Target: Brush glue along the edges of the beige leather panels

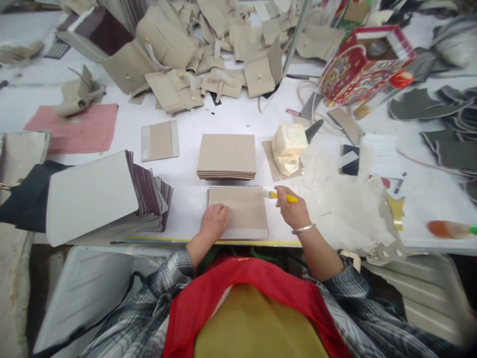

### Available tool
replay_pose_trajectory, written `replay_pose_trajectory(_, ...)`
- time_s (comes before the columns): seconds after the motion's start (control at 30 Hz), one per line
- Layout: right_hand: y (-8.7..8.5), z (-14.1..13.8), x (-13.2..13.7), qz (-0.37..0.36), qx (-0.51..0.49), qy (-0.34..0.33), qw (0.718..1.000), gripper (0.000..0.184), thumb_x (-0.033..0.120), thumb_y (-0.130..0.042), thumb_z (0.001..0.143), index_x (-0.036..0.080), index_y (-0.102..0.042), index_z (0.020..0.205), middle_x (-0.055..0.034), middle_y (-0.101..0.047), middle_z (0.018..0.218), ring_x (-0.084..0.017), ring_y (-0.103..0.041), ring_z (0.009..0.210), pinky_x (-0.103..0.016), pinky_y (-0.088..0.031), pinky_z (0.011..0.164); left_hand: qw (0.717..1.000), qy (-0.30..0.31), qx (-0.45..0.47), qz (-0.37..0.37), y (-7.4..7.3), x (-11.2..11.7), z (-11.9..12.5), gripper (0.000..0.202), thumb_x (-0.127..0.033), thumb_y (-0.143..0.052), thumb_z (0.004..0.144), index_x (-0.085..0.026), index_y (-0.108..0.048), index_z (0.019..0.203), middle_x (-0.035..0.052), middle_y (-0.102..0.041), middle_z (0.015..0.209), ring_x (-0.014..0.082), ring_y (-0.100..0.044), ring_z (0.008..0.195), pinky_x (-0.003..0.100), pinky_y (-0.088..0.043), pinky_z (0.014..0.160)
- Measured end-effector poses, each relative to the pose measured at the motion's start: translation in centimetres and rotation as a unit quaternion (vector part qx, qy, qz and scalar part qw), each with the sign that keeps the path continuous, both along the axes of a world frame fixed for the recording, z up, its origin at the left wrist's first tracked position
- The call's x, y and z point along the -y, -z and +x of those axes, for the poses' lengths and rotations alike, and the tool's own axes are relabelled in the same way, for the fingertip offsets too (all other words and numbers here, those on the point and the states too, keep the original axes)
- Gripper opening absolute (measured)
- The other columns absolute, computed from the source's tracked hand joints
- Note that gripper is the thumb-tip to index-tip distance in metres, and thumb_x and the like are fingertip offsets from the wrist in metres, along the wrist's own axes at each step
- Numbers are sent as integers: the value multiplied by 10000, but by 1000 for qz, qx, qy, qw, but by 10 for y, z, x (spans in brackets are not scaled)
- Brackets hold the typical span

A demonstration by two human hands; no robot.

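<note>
A flat beige panel lies at the table's front edge, with a paler strip along its near side. My left hand rests on the panel's left part, fingers laid out flat. In my right hand is a small brush with a yellow handle, its bristles at the panel's right edge. Just beyond the panel sits a neat stack of beige sheets. A tub coated in cream-coloured glue stands on a beige scrap behind my right hand.
At left, a leaning stack of grey and maroon boards reaches the table edge. Beige flap pieces with studs pile up at the back. A red patterned box and thin pale sheets lie to the right.
</note>
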State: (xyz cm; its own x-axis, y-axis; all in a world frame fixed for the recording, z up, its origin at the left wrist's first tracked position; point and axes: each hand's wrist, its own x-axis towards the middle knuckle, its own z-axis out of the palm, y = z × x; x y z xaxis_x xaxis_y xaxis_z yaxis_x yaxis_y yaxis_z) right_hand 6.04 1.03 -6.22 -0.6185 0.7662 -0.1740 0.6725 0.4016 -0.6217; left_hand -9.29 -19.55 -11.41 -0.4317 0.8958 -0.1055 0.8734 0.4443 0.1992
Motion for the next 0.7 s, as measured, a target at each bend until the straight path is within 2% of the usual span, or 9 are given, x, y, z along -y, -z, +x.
replay_pose_trajectory(0.07,10,-30,15,-159,-123,4,979,509,549,-258,898,176,-587,1009,-20,-612,660,-105,-530,490,-221,-425,493,999,17,30,17,12,-7,14,334,-359,-507,836,-221,-546,1139,94,-539,1159,246,-454,1042,374,-357,868)
replay_pose_trajectory(0.13,27,-70,35,-287,-178,-1,941,389,498,-403,863,172,-600,938,-8,-595,633,-98,-511,452,-212,-417,435,999,-7,49,20,25,-11,19,353,-383,-517,830,-228,-557,1144,98,-533,1178,259,-445,1052,398,-343,874)
replay_pose_trajectory(0.2,45,-108,54,-347,-196,9,917,254,405,-512,821,182,-600,906,0,-593,627,-96,-516,449,-209,-424,427,998,-29,58,24,34,-12,20,368,-402,-516,829,-233,-566,1152,101,-531,1191,263,-444,1054,406,-333,879)
replay_pose_trajectory(0.3,68,-133,61,-349,-187,35,918,169,341,-532,808,195,-610,839,6,-589,609,-92,-513,441,-201,-421,420,997,-34,64,41,40,-8,19,377,-409,-525,823,-248,-572,1161,88,-541,1189,254,-458,1042,390,-341,876)
replay_pose_trajectory(0.37,77,-122,50,-328,-178,53,926,159,334,-537,800,198,-619,801,17,-577,574,-89,-506,427,-193,-410,406,996,-34,63,59,41,-6,19,364,-405,-524,824,-249,-584,1148,78,-556,1167,249,-472,1024,380,-351,874)
replay_pose_trajectory(0.47,82,-81,19,-298,-193,98,930,157,340,-576,768,197,-630,803,30,-570,549,-88,-512,423,-189,-420,406,995,-30,50,83,46,-6,17,354,-412,-507,832,-240,-596,1128,70,-565,1145,253,-489,1005,389,-366,876)
replay_pose_trajectory(0.63,70,-3,-22,-243,-207,192,928,209,359,-553,772,166,-606,834,36,-565,552,-72,-517,418,-170,-416,398,996,-7,28,83,49,-7,20,353,-420,-483,843,-254,-589,1136,42,-559,1145,254,-499,1002,390,-383,875)
replay_pose_trajectory(0.7,64,28,-30,-225,-204,212,929,272,394,-525,790,169,-592,927,28,-594,597,-74,-536,424,-170,-412,398,996,-12,24,80,47,-7,22,352,-413,-484,843,-247,-592,1134,47,-556,1145,248,-497,1009,380,-385,874)
